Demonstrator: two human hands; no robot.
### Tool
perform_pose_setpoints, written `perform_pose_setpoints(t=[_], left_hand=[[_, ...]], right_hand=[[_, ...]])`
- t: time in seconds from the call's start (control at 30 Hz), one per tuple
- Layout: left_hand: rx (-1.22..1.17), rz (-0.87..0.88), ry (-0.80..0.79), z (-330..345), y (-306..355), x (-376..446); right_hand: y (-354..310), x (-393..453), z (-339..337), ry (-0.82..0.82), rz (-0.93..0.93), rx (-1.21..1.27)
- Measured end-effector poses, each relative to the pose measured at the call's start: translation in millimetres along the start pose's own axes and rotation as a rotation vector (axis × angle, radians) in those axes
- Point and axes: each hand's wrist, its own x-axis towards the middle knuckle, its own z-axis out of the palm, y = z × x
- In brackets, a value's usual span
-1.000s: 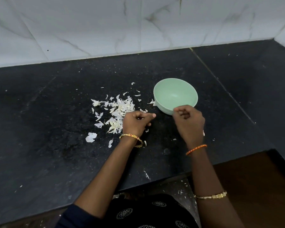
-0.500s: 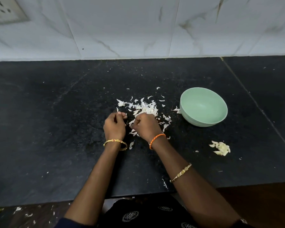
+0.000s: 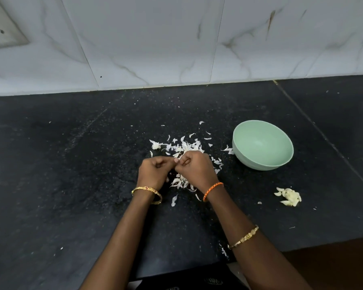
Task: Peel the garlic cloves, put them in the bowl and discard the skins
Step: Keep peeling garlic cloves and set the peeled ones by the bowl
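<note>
Both hands have come closer together since half a second ago: before they were a little apart over the skins, and now their fingertips meet. Left hand [image 3: 154, 171] and right hand [image 3: 195, 169] are both curled, knuckles up, and they pinch something small between them, just above the pile of garlic skins [image 3: 184, 147]. What they pinch is hidden by the fingers, so I cannot tell if it is a clove or only skin. More skins lie under and behind the wrists on the black desk [image 3: 71, 185].

To the right of the skins stands the green bowl [image 3: 262, 144], tilted a little toward the camera, with nothing visible inside. One piece of skin touches its left side. Near the front edge of the desk, in front of the bowl and well apart from the hands, lies a small heap of peeled garlic cloves [image 3: 289, 196].
</note>
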Motion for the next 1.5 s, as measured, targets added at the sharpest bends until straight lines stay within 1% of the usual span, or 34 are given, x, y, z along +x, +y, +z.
perform_pose_setpoints(t=[0.1,0.17,0.27,0.33,0.4,0.5,0.63,0.73,0.9,1.0,1.13,1.23,1.4,1.5], left_hand=[[-0.055,0.024,-0.028,2,7,13],[-0.080,0.045,-0.060,3,12,20],[-0.112,0.085,-0.069,8,18,27],[-0.123,0.090,-0.054,11,22,31],[-0.119,0.095,-0.051,14,22,35],[-0.151,0.052,-0.060,11,25,39],[-0.238,-0.028,-0.063,8,36,41],[-0.232,-0.122,-0.060,6,41,44],[-0.192,-0.251,-0.136,6,47,45],[-0.181,-0.272,-0.166,3,48,37],[-0.147,-0.245,-0.114,1,50,29],[-0.203,-0.171,-0.081,3,50,26],[-0.267,-0.037,0.051,16,47,27],[-0.283,-0.006,0.054,21,46,29]], right_hand=[[2,9,-8,-0.005,0.002,0.142],[2,15,-15,-0.017,0.053,0.267],[-1,22,-22,-0.098,0.158,0.533],[-4,25,-23,-0.118,0.184,0.613],[-4,28,-24,-0.095,0.174,0.602],[-1,33,-25,-0.057,0.166,0.581],[-4,40,-32,-0.092,0.133,0.482],[-8,43,-35,-0.110,0.107,0.431],[-8,42,-31,-0.020,0.055,0.423],[-6,35,-26,0.045,0.028,0.438],[-5,26,-17,0.111,-0.017,0.401],[-6,23,-8,0.190,-0.054,0.399],[-9,20,-7,0.286,-0.087,0.408],[-9,20,-6,0.312,-0.101,0.387]])
